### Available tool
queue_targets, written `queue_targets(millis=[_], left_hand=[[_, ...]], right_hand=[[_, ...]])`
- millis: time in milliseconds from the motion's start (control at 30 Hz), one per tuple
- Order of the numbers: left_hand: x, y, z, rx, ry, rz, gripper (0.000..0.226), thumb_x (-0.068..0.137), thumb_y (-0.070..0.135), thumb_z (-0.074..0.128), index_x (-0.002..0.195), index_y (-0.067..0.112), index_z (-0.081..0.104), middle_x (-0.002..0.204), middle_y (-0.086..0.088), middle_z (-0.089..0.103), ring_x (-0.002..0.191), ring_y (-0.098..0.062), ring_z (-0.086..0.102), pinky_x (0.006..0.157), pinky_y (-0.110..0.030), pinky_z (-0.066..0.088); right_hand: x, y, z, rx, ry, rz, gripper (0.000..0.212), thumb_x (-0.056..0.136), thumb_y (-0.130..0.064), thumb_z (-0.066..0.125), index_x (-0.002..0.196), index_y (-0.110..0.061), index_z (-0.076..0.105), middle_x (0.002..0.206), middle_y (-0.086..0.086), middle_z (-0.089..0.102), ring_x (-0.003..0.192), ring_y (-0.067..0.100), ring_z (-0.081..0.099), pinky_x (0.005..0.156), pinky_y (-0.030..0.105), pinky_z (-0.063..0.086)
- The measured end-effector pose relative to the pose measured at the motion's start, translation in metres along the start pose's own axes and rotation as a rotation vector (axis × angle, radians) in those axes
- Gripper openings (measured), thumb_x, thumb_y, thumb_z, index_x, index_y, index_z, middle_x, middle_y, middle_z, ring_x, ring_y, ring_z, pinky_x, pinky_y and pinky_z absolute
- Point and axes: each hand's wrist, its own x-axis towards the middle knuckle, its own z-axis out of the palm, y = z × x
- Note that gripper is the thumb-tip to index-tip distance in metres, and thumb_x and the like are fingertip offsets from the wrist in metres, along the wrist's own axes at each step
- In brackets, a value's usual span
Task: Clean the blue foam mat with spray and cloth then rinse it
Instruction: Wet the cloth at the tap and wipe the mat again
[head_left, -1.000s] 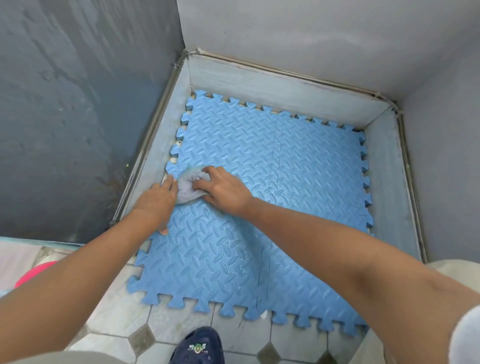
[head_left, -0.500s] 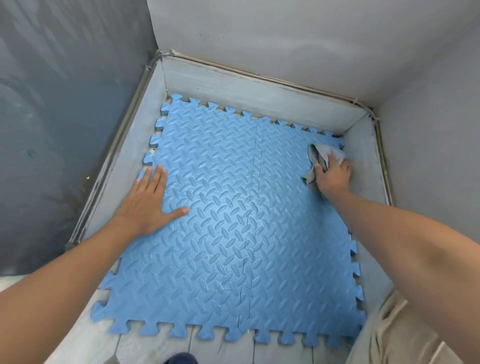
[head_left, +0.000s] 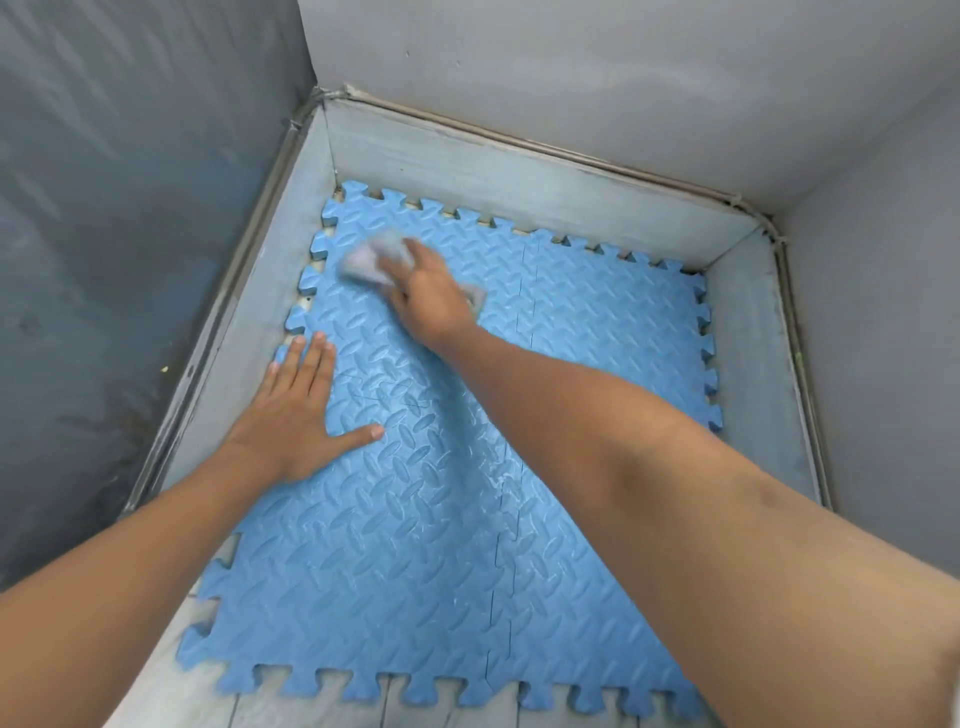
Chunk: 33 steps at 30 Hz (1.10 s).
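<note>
The blue foam mat (head_left: 597, 364), with a ridged pattern and jigsaw edges, lies flat on the floor in a walled corner. Its surface looks wet in streaks. My right hand (head_left: 428, 296) holds a grey cloth (head_left: 366, 257) against the mat near its far left corner; the cloth is blurred and part of it pokes out on the hand's right side. My left hand (head_left: 296, 415) lies flat on the mat's left edge, fingers straight and thumb spread.
A pale low kerb (head_left: 519, 171) borders the mat at the back, left and right, with grey walls (head_left: 571, 67) rising above it. Pale floor tiles (head_left: 311, 706) show beyond the mat's near edge. No spray bottle is in view.
My right hand has swept the cloth from the mat's far right corner across to the far left corner. My left hand stays pressed flat on the left edge.
</note>
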Motion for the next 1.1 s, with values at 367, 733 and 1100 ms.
queue_targets(millis=[367, 733, 1100], left_hand=[[-0.002, 0.001, -0.005, 0.007, -0.04, -0.003, 0.121, 0.072, 0.095, 0.018, 0.15, 0.015, -0.028, 0.156, 0.002, -0.038, 0.142, -0.015, -0.038, 0.121, -0.04, -0.012], [-0.002, 0.004, -0.008, 0.011, -0.052, -0.024, 0.122, 0.072, 0.095, 0.016, 0.15, 0.013, -0.027, 0.155, 0.001, -0.04, 0.141, -0.016, -0.039, 0.12, -0.041, -0.013], [-0.001, 0.006, -0.009, 0.019, -0.072, -0.026, 0.122, 0.072, 0.095, 0.014, 0.149, 0.012, -0.029, 0.155, -0.001, -0.04, 0.142, -0.018, -0.038, 0.121, -0.042, -0.012]], right_hand=[[-0.077, 0.203, -0.097, -0.26, 0.308, 0.579, 0.047, 0.104, -0.028, 0.048, 0.149, -0.016, 0.05, 0.144, 0.028, 0.047, 0.129, 0.046, 0.046, 0.107, 0.051, 0.041], [-0.009, 0.149, -0.06, -0.243, 0.319, 0.77, 0.057, 0.096, 0.0, 0.046, 0.152, -0.011, 0.04, 0.155, 0.023, 0.032, 0.137, 0.042, 0.036, 0.116, 0.048, 0.028], [0.052, 0.049, -0.017, -0.213, 0.391, 0.659, 0.045, 0.094, 0.002, 0.048, 0.139, -0.006, 0.051, 0.151, 0.022, 0.033, 0.133, 0.039, 0.038, 0.104, 0.038, 0.044]])
